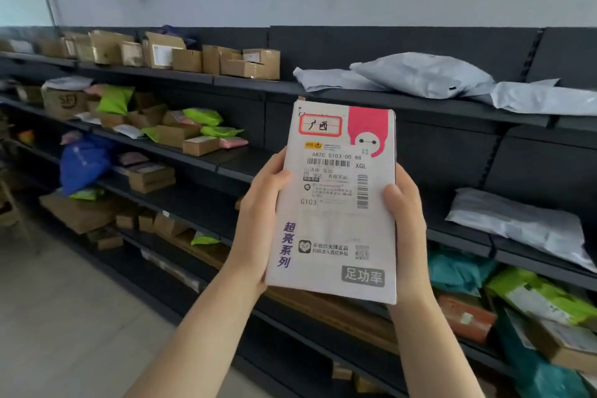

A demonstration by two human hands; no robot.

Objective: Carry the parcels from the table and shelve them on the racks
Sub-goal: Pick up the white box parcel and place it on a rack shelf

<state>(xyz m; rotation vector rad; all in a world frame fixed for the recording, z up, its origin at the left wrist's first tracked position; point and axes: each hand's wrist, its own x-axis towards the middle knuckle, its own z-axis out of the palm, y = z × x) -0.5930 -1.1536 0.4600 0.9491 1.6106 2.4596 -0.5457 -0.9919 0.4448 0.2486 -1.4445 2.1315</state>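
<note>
A flat white box parcel (336, 223) with a shipping label and a pink corner is held upright in front of me. My left hand (261, 220) grips its left edge and my right hand (408, 223) grips its right edge, thumbs on the front face. Behind it runs a dark metal rack (371, 100) with several shelves. The stretch of shelf directly behind the parcel at mid height is bare. The table is not in view.
Cardboard boxes (193, 56) line the top shelf at left. Grey poly bags (423, 74) lie on the top shelf at right, another grey bag (517, 223) lower right. Green and pink pouches (210, 126) and a blue bag (85, 161) fill the left shelves. Pale floor (64, 317) lies lower left.
</note>
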